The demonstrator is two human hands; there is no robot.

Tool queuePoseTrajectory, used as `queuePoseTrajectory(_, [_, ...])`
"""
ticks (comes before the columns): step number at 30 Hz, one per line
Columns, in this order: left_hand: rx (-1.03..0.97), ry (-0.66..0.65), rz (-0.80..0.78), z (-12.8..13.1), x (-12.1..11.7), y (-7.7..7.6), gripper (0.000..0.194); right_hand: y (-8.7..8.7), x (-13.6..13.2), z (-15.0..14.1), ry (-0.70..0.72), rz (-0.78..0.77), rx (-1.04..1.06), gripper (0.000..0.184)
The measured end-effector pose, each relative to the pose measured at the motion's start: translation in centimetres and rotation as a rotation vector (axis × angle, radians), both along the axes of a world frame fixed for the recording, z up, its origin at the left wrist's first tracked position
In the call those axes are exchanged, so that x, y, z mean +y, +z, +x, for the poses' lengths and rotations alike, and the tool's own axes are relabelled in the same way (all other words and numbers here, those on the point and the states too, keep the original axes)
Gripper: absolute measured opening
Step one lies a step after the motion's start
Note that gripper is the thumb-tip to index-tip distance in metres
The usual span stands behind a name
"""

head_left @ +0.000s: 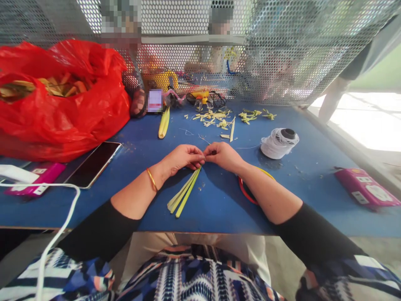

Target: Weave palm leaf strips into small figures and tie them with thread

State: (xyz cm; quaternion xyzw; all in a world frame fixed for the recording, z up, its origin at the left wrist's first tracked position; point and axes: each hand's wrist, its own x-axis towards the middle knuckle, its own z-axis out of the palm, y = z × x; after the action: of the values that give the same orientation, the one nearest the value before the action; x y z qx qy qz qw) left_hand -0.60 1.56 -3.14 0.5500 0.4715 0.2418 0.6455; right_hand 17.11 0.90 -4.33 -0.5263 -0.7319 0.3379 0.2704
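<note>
My left hand [186, 159] is closed in a pinch around the top of a small bundle of pale green leaf strips [187, 192]. The strips fan out downward towards the table's front edge. Fingertip to fingertip with it, my right hand [223, 155] is also pinched at the tip of the bundle; what lies between its fingers is too small to make out. Thin white thread runs near both hands, and a spool of white thread [275, 145] stands to the right. Under my right forearm lies a red and yellow ring [247, 193], partly hidden.
A large red plastic bag [103, 113] of dry leaf pieces fills the left. Nearby are a phone [94, 165], a magenta pack [52, 175] and a white cable [73, 205]. Leaf scraps [216, 117], a yellow-green stalk bundle [163, 123] and another magenta pack [365, 188] lie on the blue table [219, 209].
</note>
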Motion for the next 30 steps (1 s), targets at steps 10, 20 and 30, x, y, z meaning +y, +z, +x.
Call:
queuePoseTrajectory(10, [-0.025,0.143,-0.024,0.4,-0.3,0.2,0.015,1.8,-0.5,0.2,-0.046,-0.013,-0.059,0.014])
queuePoseTrajectory(20, [-0.014,0.155,-0.002,0.3,0.0,0.1,0.017,2.3,-1.0,0.2,0.140,-0.221,0.061,0.010])
queuePoseTrajectory(30, [0.071,0.096,0.132,0.0,0.1,0.0,0.009,0.6,-0.5,-0.8,-0.028,-0.190,0.282,0.022])
